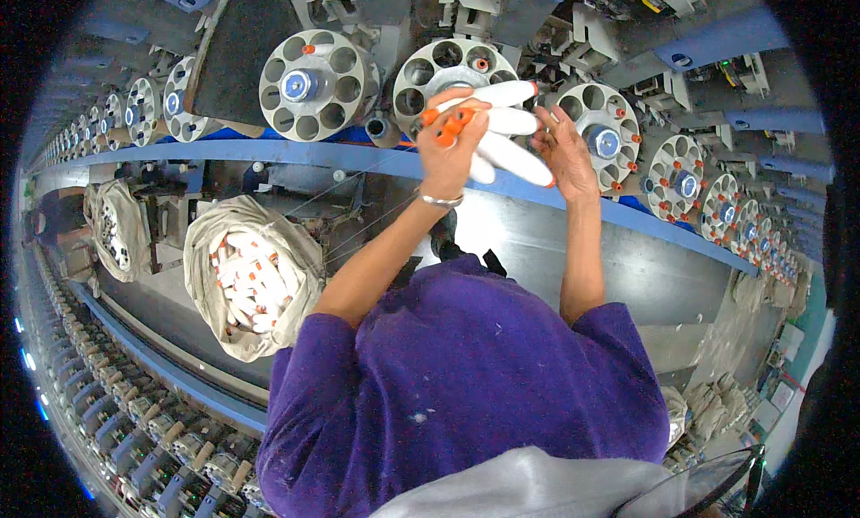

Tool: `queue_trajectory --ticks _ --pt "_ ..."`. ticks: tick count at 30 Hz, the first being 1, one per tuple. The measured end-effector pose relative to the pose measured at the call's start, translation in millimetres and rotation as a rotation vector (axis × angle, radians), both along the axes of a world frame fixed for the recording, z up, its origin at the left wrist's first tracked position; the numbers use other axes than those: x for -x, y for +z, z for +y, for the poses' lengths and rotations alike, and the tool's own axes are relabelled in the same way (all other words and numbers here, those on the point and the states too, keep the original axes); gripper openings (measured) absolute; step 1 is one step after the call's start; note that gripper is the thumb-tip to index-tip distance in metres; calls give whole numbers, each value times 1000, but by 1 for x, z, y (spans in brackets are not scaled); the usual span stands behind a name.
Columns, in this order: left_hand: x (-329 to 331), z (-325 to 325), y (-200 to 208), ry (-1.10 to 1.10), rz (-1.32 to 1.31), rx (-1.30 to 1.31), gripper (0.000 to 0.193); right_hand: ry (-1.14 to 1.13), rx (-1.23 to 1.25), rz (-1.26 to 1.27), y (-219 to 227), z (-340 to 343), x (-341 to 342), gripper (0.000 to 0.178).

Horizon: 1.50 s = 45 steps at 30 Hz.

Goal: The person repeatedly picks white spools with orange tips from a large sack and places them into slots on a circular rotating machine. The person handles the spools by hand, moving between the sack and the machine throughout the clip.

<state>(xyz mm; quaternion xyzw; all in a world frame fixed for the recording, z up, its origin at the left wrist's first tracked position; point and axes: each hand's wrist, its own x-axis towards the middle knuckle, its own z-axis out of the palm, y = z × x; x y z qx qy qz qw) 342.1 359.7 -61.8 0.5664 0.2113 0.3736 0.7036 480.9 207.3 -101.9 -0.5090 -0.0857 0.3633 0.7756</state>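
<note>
Several white yarn bobbins [512, 158] with orange tube ends fan out from my left hand [451, 146], which is closed around their orange ends. They are above the blue rail, in front of a round bobbin magazine [414, 73] with open pockets. One orange-ended tube [481, 65] shows in a pocket of that magazine. Close to the bobbins' far tips is my right hand [569, 155], its fingers apart and slightly bent, with nothing seen in it. To its right, another round magazine [602, 143] with a blue hub has orange tube ends in some pockets.
A cloth sack [206, 249] full of white bobbins stands at the left, with a second sack [130, 222] beyond it. The blue rail [358, 157] runs along the row of magazines. Another machine row [152, 410] lies at the lower left.
</note>
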Motion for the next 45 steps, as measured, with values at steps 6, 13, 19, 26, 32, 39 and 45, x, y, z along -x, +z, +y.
queue_trajectory --ticks 6,13,19,26,32,39,45 --pt "33 3 7 -170 13 -812 19 372 303 -17 -4 42 -1 43" --pt "-1 -9 -10 -189 273 -1041 23 248 114 284 -56 75 -59 29" --pt "112 6 -9 82 288 -487 22 218 -277 928 -94 72 -125 17" --pt "386 66 -70 688 239 541 39 -95 294 -125 -66 67 -86 21" --pt "578 129 -154 889 660 619 47 112 668 -1879 -30 102 94 37" --pt "646 87 -260 648 935 586 48 924 296 -978 -104 169 423 21" --pt "656 12 -333 544 311 826 31 797 986 -917 -185 183 570 122"
